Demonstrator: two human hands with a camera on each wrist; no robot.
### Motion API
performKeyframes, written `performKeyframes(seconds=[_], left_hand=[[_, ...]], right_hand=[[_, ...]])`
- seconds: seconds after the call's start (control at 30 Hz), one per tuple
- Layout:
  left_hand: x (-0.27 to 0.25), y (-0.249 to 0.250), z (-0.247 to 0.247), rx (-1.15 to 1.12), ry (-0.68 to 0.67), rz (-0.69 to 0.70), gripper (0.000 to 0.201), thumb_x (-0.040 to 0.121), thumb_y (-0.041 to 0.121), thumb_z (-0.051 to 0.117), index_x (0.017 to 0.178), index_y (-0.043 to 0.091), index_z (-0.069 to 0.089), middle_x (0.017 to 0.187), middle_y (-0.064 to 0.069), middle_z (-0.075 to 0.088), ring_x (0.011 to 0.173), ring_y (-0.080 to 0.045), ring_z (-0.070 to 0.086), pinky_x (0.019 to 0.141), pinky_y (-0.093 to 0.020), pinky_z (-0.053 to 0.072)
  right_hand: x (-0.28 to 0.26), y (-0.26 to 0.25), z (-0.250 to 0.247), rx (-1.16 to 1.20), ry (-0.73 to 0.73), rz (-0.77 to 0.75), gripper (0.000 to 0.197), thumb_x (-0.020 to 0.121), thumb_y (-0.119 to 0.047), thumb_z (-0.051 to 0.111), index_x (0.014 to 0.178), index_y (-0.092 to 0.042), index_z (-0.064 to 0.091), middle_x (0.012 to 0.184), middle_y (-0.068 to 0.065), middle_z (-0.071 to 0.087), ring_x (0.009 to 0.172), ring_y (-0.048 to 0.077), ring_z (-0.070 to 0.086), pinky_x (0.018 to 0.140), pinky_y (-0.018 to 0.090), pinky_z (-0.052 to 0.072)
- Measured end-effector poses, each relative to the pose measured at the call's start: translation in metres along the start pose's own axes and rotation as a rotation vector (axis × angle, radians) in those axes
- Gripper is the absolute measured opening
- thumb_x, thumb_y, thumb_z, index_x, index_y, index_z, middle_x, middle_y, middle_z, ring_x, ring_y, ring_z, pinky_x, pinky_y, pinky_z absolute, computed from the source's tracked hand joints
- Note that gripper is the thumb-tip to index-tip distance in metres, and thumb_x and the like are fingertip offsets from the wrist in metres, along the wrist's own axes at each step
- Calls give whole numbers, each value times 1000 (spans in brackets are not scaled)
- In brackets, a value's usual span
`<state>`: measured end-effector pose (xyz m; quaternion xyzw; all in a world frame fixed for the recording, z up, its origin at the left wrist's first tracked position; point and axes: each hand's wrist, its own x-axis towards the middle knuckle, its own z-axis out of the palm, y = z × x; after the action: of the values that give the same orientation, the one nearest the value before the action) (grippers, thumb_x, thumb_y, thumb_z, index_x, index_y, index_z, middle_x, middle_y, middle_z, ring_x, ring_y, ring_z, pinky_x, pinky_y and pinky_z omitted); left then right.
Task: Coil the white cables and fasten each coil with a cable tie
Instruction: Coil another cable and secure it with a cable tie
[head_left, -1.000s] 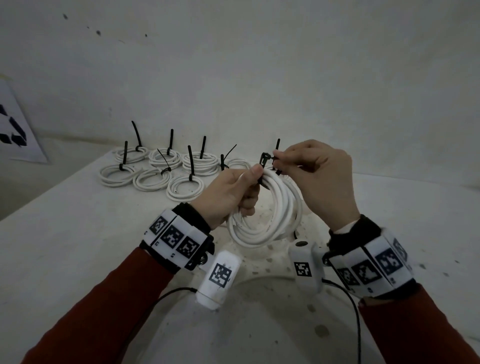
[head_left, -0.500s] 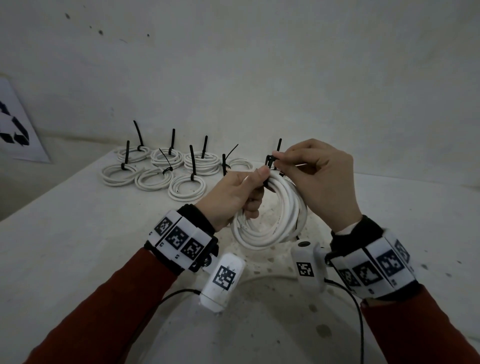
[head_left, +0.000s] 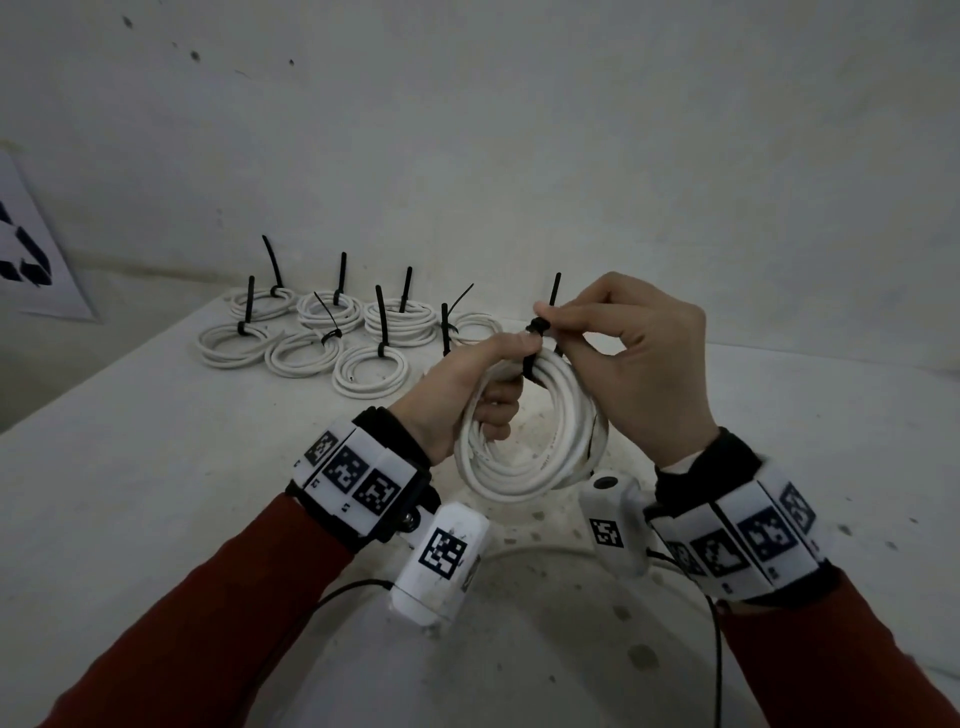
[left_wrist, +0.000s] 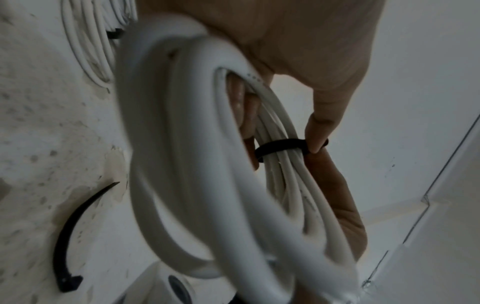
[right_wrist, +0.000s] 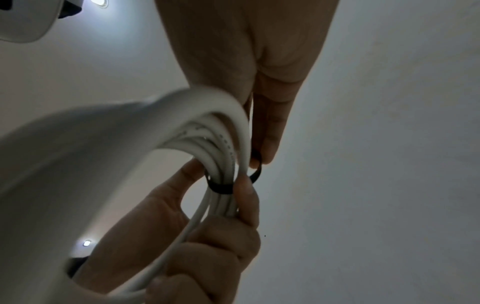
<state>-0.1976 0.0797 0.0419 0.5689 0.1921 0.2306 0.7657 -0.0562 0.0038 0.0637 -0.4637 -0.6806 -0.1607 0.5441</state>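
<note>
Dim, flat, greyish light; wide-angle edge bending; blurred, soft wrist views.

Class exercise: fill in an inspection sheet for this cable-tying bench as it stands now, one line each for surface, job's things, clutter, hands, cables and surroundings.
Surface: white table, speckled with stains near the hands.
Job's things: white cable coil held upright off the table; black cable tie looped round its top. Tied coils lie in rows at the back, tie tails sticking up.
Clutter: loose cable tie on the table.
Hands: left hand grips the coil; right hand pinches the tie.
Cables: thin black leads run from the wrist cameras.
Surroundings: plain white wall; printed sheet at left.
</note>
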Motion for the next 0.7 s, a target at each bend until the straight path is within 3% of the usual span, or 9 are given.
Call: performKeyframes(seconds=[0.1, 0.17, 0.3, 0.4, 0.5, 0.57, 0.63, 0.7], left_hand=[[0, 3, -1, -15, 32, 38, 35, 61, 47, 67, 55, 22, 44, 58, 3, 15, 39, -6, 17, 42, -22, 14], [-1, 5, -2, -10, 52, 37, 35, 61, 48, 67, 55, 22, 44, 59, 2, 14, 40, -7, 16, 43, -22, 14], [-2, 4, -1, 7, 17, 10, 35, 60, 46, 66, 55, 22, 41, 52, 6, 20, 42, -9, 14, 44, -24, 12], [-2, 4, 1, 5, 53, 25, 33, 58, 43, 69, 56, 20, 44, 56, 3, 20, 43, -9, 15, 44, -23, 13], [-4, 9, -1, 211, 236, 310, 26, 65, 42, 75, 55, 23, 60, 48, 7, 34, 40, -9, 28, 41, -20, 24], [-8, 15, -6, 593, 413, 572, 21, 73, 44, 75, 66, 25, 68, 49, 13, 51, 44, -4, 44, 48, -17, 33], [-12, 18, -9, 939, 528, 760, 14, 79, 40, 72, 77, 26, 70, 59, 18, 61, 56, -1, 57, 55, -8, 35], [-13, 19, -12, 1025, 566, 840, 12, 80, 37, 72, 82, 24, 72, 63, 22, 62, 63, -1, 60, 56, -6, 37]], right_hand=[[3, -6, -4, 268, -37, 256, 46, 77, 2, 76, 117, -13, 61, 79, 3, 69, 81, 11, 70, 75, 26, 57], [3, -10, -5, 338, 2, 327, 55, 74, 5, 77, 119, -13, 51, 74, 4, 69, 81, 13, 72, 76, 28, 58], [2, -16, -3, 299, 26, 257, 48, 75, 6, 74, 107, -19, 48, 71, 3, 70, 76, 13, 72, 77, 34, 58], [1, -18, -5, 258, 39, 180, 47, 77, 9, 71, 100, -25, 48, 76, 1, 72, 79, 11, 72, 78, 33, 58], [5, -14, -12, 350, -38, 297, 38, 82, 4, 69, 104, -21, 51, 93, 0, 73, 95, 11, 70, 89, 36, 54], [8, -12, -13, 305, -109, 430, 24, 86, -8, 68, 102, -23, 57, 110, -8, 69, 110, 7, 62, 95, 35, 49], [11, -14, -13, 291, -141, 564, 10, 90, -22, 65, 81, -28, 67, 116, -10, 65, 113, 2, 57, 97, 30, 44], [11, -15, -13, 311, -212, 658, 31, 91, -31, 62, 62, -30, 71, 117, -7, 65, 114, -2, 55, 99, 29, 39]])
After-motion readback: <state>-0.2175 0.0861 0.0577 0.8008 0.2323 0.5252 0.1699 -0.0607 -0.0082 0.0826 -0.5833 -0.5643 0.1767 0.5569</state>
